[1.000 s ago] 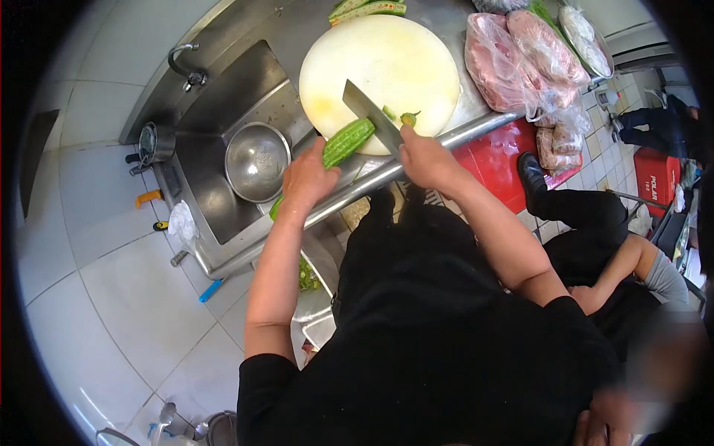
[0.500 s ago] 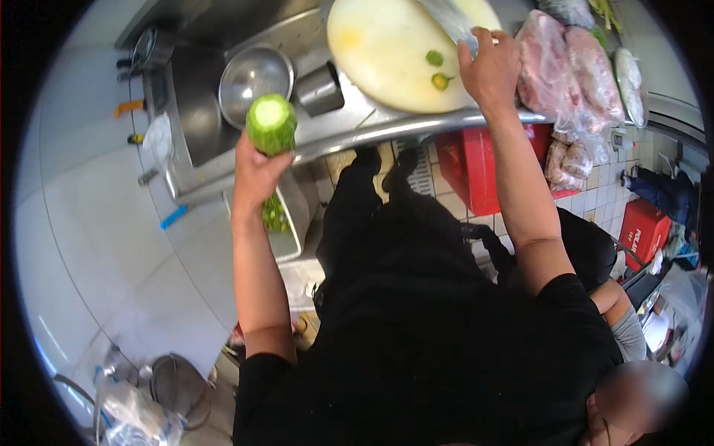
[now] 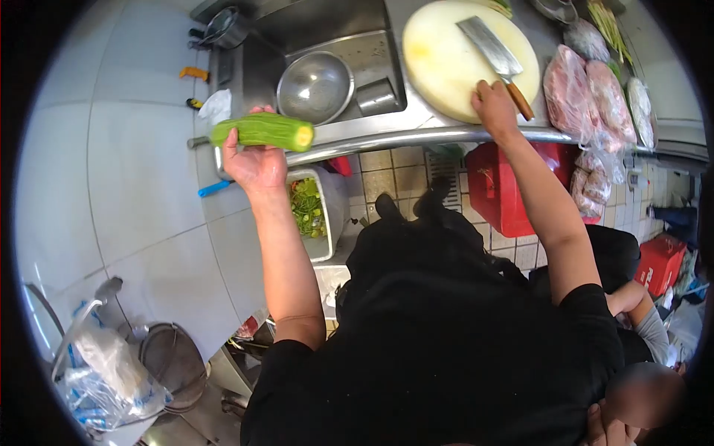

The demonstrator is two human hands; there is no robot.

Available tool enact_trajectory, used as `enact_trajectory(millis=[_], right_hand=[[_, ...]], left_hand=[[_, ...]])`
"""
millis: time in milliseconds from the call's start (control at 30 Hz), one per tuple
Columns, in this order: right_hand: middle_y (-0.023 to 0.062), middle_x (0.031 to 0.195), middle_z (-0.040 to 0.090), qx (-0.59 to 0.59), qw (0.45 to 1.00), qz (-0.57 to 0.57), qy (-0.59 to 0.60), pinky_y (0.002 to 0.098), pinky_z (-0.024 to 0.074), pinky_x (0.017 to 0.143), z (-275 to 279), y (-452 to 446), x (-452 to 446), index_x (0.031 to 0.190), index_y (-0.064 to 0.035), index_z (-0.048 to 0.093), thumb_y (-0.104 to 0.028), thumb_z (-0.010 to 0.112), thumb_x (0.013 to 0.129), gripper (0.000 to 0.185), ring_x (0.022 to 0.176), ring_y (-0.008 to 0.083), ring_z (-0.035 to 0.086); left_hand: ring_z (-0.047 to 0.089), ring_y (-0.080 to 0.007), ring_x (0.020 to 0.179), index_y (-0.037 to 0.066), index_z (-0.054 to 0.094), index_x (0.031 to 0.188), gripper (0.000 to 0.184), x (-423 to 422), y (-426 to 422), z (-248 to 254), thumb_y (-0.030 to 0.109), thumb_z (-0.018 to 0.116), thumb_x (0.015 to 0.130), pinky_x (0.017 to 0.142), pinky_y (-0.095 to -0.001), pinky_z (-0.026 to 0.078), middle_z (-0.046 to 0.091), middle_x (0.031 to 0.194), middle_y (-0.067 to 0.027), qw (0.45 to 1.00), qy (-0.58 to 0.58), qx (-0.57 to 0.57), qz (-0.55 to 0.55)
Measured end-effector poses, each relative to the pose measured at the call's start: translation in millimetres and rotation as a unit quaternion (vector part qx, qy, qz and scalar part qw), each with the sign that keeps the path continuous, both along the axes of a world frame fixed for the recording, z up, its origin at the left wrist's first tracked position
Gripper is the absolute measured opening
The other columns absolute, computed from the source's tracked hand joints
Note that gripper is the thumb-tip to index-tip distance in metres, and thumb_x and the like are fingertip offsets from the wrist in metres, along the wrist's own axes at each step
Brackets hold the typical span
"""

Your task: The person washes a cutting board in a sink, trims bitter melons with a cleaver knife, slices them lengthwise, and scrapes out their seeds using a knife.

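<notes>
My left hand (image 3: pixel 256 165) is wrapped around a long green gourd (image 3: pixel 264 132), held level over the sink's front edge. The gourd's cut end, pale yellow, faces right. My right hand (image 3: pixel 494 111) rests at the near edge of the round chopping board (image 3: pixel 435 70), fingers curled down. Whatever lies under those fingers is hidden. Just beside it lies a cleaver (image 3: pixel 491 46), blade flat on the board and wooden handle pointing toward me, apart from my fingers.
In the sink (image 3: pixel 327 22) are a steel bowl (image 3: pixel 316 88) and a steel container (image 3: pixel 377 97). Bagged meat (image 3: pixel 573 85) lies right of the board. Below stand a white bin (image 3: pixel 327 223) with green scraps and a red crate (image 3: pixel 498 193). Another person's arm (image 3: pixel 632 297) shows behind at right.
My right hand has let go of the cleaver, which now lies on the board. The two small green cut pieces no longer show there. My left hand has turned the gourd from upright to level.
</notes>
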State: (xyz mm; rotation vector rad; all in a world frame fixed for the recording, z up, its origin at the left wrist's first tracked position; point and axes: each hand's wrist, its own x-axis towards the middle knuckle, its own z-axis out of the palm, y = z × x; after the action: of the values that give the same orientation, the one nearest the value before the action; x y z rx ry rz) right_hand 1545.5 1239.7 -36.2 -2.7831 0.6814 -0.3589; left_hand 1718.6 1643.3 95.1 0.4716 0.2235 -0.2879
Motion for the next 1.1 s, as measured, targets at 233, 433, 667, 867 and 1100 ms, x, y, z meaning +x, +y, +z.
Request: enact_trajectory(millis=[233,433,667,867,1100], right_hand=[[0.0017,0.088,0.063,0.600,0.793,0.012,0.107,0.0331,0.0594,0.068,24,159,28,0.105,-0.0091,0.068,-0.024,0.063,0.093,0.019,0.077,0.0150,0.062],[0.0054,0.112,0.065,0.616,0.731,0.221,0.194,0.0330,0.0541,0.085,24,318,69,0.120,-0.0061,0.063,-0.032,0.065,0.097,0.035,0.101,0.0157,0.062],[0.0044,0.094,0.068,0.476,0.875,0.088,-0.015,0.0298,0.0500,0.083,51,196,42,0.110,-0.0021,0.066,-0.026,0.061,0.099,0.027,0.090,0.0136,0.062],[0.0210,0.108,0.067,0.079,0.979,-0.140,-0.125,0.0438,0.0521,0.088,43,3,-23,0.110,-0.0034,0.067,-0.021,0.067,0.088,0.028,0.101,0.0334,0.065],[0.0250,0.114,0.062,0.049,0.987,-0.130,0.083,0.0541,0.0496,0.090,22,-56,-13,0.121,-0.0059,0.052,-0.010,0.056,0.087,0.034,0.108,0.0437,0.059]], left_hand=[[0.051,-0.0427,0.126,-0.010,0.040,0.132,0.052,-9,54,-1,0.025,0.052,0.094,0.113,-0.0538,0.040,0.052,0.130,-0.0265,0.990,0.101,-0.004,0.095],[0.050,-0.0435,0.127,-0.009,0.036,0.137,0.056,-7,89,-12,0.025,0.052,0.096,0.113,-0.0548,0.039,0.049,0.135,-0.0281,0.986,0.123,0.016,0.108],[0.047,-0.0308,0.128,0.003,0.046,0.134,0.053,-19,70,-22,0.042,0.054,0.099,0.114,-0.0457,0.035,0.052,0.135,-0.0153,0.978,0.186,0.083,-0.036],[0.049,-0.0278,0.121,0.007,0.049,0.130,0.050,-20,-56,-33,0.036,0.068,0.094,0.110,-0.0467,0.041,0.053,0.129,-0.0113,0.977,0.094,0.081,-0.171],[0.052,-0.0347,0.116,0.002,0.048,0.126,0.041,-2,-245,-86,0.007,0.066,0.089,0.107,-0.0479,0.047,0.050,0.127,-0.0165,0.947,0.036,0.141,-0.285]])
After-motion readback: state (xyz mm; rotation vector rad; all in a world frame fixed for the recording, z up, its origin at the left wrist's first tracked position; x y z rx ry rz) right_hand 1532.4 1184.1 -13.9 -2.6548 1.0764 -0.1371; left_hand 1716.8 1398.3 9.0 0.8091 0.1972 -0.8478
